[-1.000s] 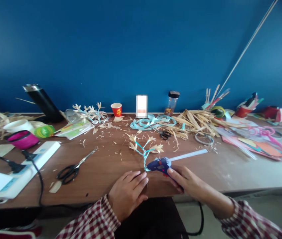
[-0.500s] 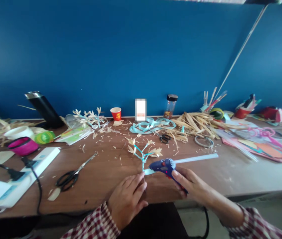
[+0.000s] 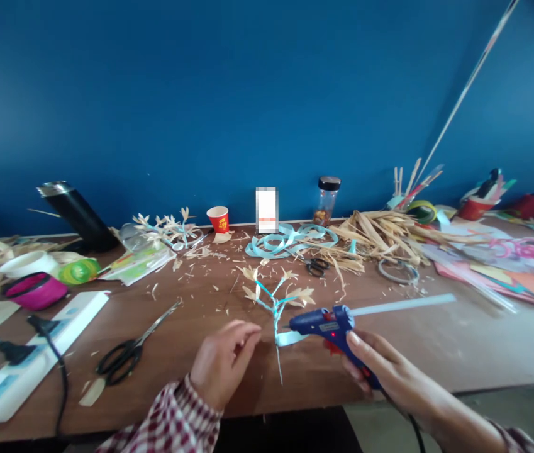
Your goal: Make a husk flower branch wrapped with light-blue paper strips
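A stem of pale husk flowers (image 3: 276, 302) with branches wrapped in light blue tape lies on the table, a bare thin wire at its lower end. A loose blue tape end (image 3: 292, 338) runs right from the stem. My right hand (image 3: 370, 362) is wrapped around the handle of a blue hot glue gun (image 3: 326, 321), its nozzle pointing left, close to the stem above the tape. A long clear glue stick (image 3: 403, 304) sticks out of its back. Left of the stem, apart from it, my left hand (image 3: 224, 362) has thumb and finger tips together; nothing shows between them.
Black-handled scissors (image 3: 122, 360) and a white power strip (image 3: 35, 358) lie at left. Farther back are a red paper cup (image 3: 219, 219), coiled blue tape (image 3: 290, 239), small scissors (image 3: 317, 267), a jar (image 3: 327, 201) and dry husks (image 3: 380, 233). The gun's cord (image 3: 411, 418) hangs over the front edge.
My left hand has come off the lower stem and moved left, its fingers drawing together. The glue gun is still in my right hand near the stem. The view has shifted slightly.
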Tool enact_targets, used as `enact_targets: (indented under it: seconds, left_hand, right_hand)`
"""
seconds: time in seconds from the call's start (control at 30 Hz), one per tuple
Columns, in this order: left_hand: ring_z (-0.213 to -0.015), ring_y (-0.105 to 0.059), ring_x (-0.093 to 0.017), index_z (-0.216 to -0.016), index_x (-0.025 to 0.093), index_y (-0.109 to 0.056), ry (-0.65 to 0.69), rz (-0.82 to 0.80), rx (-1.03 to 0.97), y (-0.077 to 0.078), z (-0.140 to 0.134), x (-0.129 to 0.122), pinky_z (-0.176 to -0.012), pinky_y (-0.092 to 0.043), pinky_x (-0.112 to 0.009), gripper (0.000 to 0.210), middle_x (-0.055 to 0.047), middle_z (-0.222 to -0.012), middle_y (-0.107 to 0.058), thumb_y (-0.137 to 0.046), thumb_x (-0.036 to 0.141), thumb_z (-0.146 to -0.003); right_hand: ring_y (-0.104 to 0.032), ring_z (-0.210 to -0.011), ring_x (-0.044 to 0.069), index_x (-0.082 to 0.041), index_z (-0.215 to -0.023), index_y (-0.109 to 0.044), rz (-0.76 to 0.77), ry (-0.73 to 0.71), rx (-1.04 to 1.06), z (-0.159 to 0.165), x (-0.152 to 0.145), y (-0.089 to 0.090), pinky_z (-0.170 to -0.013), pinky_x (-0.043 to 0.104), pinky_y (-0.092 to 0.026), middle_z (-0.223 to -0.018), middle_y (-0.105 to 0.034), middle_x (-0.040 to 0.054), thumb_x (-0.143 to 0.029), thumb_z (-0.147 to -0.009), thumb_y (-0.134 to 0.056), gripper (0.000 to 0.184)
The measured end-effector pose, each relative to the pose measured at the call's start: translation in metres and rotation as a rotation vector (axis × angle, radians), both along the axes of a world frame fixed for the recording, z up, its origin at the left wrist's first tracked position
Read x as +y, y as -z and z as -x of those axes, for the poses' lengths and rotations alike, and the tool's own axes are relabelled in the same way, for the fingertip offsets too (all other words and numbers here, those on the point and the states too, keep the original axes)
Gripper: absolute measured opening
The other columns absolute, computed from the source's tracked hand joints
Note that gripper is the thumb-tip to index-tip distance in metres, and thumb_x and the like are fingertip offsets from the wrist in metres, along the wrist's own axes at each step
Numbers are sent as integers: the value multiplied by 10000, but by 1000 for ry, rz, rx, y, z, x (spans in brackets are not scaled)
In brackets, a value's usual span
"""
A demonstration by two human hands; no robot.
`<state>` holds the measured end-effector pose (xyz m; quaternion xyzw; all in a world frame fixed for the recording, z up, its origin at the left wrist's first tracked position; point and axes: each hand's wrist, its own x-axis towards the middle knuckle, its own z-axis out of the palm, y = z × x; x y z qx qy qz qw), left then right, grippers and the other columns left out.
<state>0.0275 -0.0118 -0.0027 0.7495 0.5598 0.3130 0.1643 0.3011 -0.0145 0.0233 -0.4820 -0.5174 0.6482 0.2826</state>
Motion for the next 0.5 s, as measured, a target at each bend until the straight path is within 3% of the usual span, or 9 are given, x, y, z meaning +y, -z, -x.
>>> enact_targets:
  seconds: [0.07,0.17,0.3,0.5]
  left_hand:
    - [-533,-583,-125,-776,174,-671,-111,320,-131,-6,-3,17,-518,-462,-225,353,-25,-676,-685,-446,433,-858]
    - [-374,-434,-72,-666,134,-650,-78,627,-225,-9,-10,37,-394,-346,-198,479,-29,-597,-655,-456,552,-798]
    - [-350,-387,-54,-661,115,-654,-51,731,-260,-8,-16,47,-373,-302,-189,503,-31,-577,-637,-524,598,-712]
    - [-360,-395,-62,-633,122,-653,-64,763,-250,-10,-21,50,-364,-297,-189,342,-19,-542,-616,-609,460,-658]
  right_hand:
    - [-408,-513,85,-164,-884,-531,6,-2,22,-5,-2,0,-467,202,-364,-628,-441,-32,-623,-834,-411,478]
    - [-422,-520,92,-159,-874,-547,-23,-7,15,-9,-6,0,-485,217,-386,-630,-448,-27,-599,-848,-411,462]
    - [-424,-519,96,-155,-872,-572,-30,60,-27,-7,-8,0,-493,226,-400,-628,-459,-21,-608,-831,-431,476]
    - [-427,-536,97,-154,-875,-581,5,39,-61,-6,-6,0,-510,222,-395,-634,-466,-19,-615,-812,-455,482]
